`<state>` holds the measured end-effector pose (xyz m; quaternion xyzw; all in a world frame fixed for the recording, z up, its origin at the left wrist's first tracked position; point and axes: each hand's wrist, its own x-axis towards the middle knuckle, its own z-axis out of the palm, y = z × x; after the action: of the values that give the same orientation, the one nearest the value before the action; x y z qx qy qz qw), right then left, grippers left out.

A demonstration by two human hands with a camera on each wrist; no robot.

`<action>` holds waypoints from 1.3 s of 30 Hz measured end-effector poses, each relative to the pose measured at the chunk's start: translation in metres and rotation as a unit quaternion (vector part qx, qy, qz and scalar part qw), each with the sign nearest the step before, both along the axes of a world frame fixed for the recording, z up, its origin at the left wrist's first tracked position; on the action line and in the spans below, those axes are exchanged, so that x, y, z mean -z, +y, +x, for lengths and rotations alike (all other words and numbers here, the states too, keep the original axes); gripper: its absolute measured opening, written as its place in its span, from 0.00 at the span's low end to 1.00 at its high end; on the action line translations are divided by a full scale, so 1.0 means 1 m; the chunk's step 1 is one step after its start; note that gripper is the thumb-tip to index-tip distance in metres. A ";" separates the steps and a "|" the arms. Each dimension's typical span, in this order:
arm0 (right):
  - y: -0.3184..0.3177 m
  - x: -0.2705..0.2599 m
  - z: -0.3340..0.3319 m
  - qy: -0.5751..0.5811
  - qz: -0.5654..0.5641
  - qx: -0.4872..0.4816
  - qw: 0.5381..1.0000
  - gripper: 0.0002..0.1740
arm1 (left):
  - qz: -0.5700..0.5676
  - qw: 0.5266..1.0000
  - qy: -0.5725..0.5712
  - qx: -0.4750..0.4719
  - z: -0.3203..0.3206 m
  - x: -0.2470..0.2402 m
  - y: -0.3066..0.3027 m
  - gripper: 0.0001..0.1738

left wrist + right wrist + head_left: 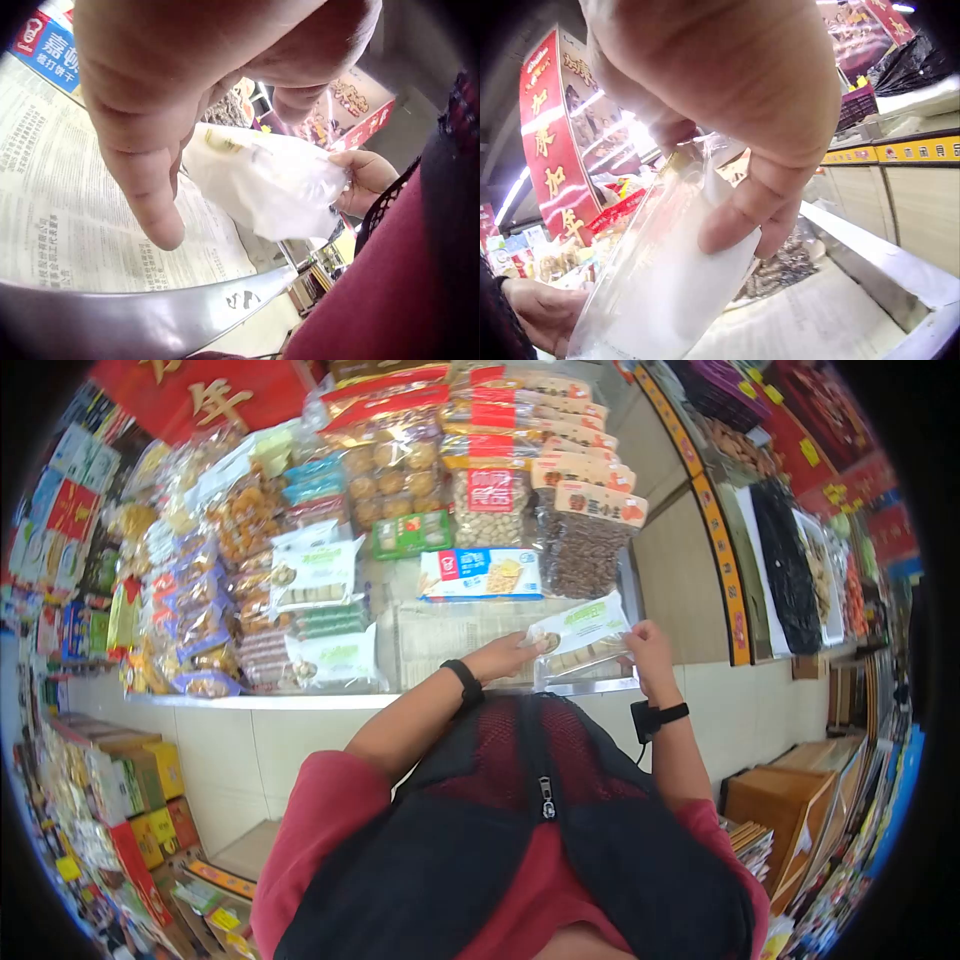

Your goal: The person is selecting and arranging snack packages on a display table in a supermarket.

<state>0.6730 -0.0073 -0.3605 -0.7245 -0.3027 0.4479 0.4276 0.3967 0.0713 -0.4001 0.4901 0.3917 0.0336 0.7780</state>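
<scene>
A clear plastic packet (580, 638) with a white and green printed label and pale pieces inside is held up in front of the body, over the counter's front edge. My left hand (503, 657) grips its left end, the thumb lying over the label. At the other end my right hand (652, 658) pinches the packet's right edge between thumb and fingers. From the right wrist, the packet (675, 277) shows its white back, with the right fingertips (731, 225) bent over its edge. In the left wrist view the right hand (366, 180) holds the far corner.
A blue and white cracker pack (480, 574) lies just beyond, on newspaper (440, 630) lining the metal-edged counter. Similar packets (335, 660) lie at left. Bags of dark snacks (588, 540) and nuts (490, 505) stand behind. A wooden divider (680, 570) runs along the right.
</scene>
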 end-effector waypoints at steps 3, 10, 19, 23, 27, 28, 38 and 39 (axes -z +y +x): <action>0.013 -0.013 -0.019 0.067 0.046 -0.030 0.996 0.05 | -0.047 0.991 -0.069 -0.106 -0.012 0.008 -0.005 0.44; 0.050 -0.021 -0.094 0.128 0.069 -0.214 0.966 0.10 | 0.033 0.896 -0.212 -0.388 -0.100 -0.012 0.000 0.30; 0.064 -0.016 -0.166 0.170 0.045 -0.348 0.921 0.20 | 0.158 0.838 -0.041 -0.521 -0.314 -0.028 0.008 0.34; 0.064 -0.006 -0.179 0.167 0.037 -0.349 0.921 0.19 | 0.159 0.842 0.026 -0.514 -0.349 -0.024 0.018 0.31; 0.059 -0.001 -0.189 0.160 0.029 -0.335 0.928 0.19 | 0.177 0.852 0.011 -0.493 -0.352 -0.018 0.036 0.28; 0.058 0.001 -0.190 0.155 0.028 -0.330 0.931 0.19 | 0.174 0.855 0.008 -0.489 -0.354 -0.012 0.042 0.28; 0.042 0.008 -0.190 0.116 -0.019 -0.266 0.957 0.18 | 0.245 0.852 0.079 -0.457 -0.359 0.026 0.044 0.33; 0.040 0.010 -0.189 0.117 -0.020 -0.263 0.958 0.18 | 0.243 0.854 0.079 -0.454 -0.359 0.027 0.044 0.33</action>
<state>0.4838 0.0331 -0.3702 -0.5705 -0.4215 0.6320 0.3123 0.0376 0.1155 -0.4272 0.4324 0.6100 0.4385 0.4986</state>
